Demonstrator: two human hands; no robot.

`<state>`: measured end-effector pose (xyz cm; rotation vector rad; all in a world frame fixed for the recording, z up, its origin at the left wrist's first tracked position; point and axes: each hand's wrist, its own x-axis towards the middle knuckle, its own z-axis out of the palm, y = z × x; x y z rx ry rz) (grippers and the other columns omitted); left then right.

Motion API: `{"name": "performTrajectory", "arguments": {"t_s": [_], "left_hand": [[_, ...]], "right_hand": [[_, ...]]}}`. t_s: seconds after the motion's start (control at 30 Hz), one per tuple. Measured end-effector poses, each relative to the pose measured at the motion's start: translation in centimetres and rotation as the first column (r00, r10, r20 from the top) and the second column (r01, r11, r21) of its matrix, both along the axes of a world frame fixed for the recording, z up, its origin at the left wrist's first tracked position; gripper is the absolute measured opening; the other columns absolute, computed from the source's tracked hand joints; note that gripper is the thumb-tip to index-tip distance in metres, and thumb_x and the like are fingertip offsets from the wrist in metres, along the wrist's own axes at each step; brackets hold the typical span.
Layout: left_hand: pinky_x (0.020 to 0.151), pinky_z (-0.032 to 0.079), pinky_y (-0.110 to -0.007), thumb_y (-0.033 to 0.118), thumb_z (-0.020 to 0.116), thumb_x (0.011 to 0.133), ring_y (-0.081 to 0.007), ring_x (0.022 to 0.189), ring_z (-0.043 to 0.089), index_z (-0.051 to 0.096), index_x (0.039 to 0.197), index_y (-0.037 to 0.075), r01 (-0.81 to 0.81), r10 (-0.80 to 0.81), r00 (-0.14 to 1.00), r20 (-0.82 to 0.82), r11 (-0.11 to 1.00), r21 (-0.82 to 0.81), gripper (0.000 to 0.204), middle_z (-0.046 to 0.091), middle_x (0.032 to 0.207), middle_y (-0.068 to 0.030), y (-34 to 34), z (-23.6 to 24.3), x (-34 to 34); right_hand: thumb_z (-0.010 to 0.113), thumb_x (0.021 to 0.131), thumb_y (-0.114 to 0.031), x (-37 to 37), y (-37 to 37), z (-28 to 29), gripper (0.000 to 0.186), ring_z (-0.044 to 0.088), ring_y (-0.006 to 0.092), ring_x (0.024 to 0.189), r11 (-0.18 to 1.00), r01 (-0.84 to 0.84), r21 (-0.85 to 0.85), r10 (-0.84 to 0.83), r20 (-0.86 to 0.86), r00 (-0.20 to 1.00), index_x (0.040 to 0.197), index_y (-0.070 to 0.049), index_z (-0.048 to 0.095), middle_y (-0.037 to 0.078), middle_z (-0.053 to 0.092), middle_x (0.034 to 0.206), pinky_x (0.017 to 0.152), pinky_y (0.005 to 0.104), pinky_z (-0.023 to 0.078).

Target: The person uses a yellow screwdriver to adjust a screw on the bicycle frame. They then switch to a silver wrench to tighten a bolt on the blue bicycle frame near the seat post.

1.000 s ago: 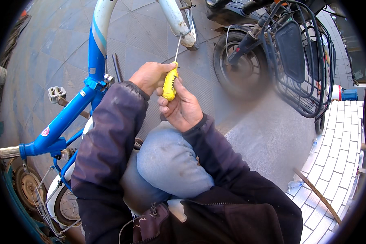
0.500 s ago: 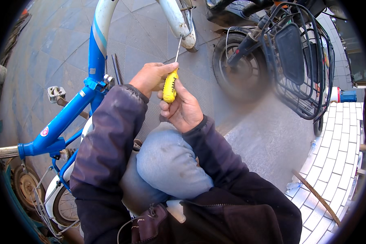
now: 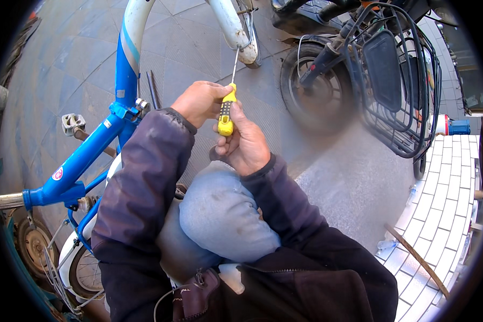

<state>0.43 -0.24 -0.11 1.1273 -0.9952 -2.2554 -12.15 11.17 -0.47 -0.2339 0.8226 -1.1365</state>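
A screwdriver (image 3: 224, 119) with a yellow, black-dotted handle points away from me. Its thin metal shank reaches the lower end of a white mudguard (image 3: 224, 19), where a wire stay is attached; the screw itself is too small to make out. My left hand (image 3: 198, 102) pinches the top of the handle near the shank. Lower down, the thumb and fingers of my right hand (image 3: 248, 144) are closed round the handle's butt end. To the left of my hands is the blue and white bicycle frame (image 3: 83, 147), with a pedal (image 3: 73, 124) beside it.
At the right stands an electric bike's front wheel (image 3: 316, 86) with a black wire basket (image 3: 394, 80). White tiles (image 3: 440, 198) carry a wooden stick (image 3: 418, 260) and a plastic bottle (image 3: 386, 244). My bent knee (image 3: 222, 204) lies below my hands. A rusty small wheel (image 3: 35, 244) sits lower left.
The screwdriver's handle has turned about its own length, so its dotted face now shows. My right fingers have shifted slightly with it; the tip stays at the mudguard end.
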Motion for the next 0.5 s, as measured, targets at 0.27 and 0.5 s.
{"name": "performTrajectory", "arguments": {"t_s": [0.27,0.5], "left_hand": [[0.089,0.059,-0.036,0.022,0.05,0.106,-0.0256,0.099,0.07,0.058,0.115,-0.003,0.013,0.008,0.981,-0.192,0.994,0.107,0.028,0.068,0.101,-0.0148,-0.15,-0.39,0.69],[0.091,0.06,-0.036,0.025,0.049,0.106,-0.0267,0.102,0.07,0.058,0.116,-0.002,0.067,-0.053,0.974,-0.222,0.996,0.057,0.03,0.069,0.105,-0.0152,-0.14,-0.89,0.8]], "right_hand": [[0.052,0.105,-0.042,0.33,0.17,0.53,0.034,0.064,0.0119,0.078,0.997,-0.017,-0.071,0.022,0.06,0.998,0.12,-0.012,0.054,0.006,0.065,0.1,0.064,0.0272,0.053],[0.051,0.106,-0.039,0.14,-0.02,0.65,0.032,0.062,0.0138,0.08,0.997,-0.007,-0.083,0.017,0.13,0.991,0.119,-0.01,0.055,0.007,0.065,0.103,0.067,0.0288,0.053]]}}
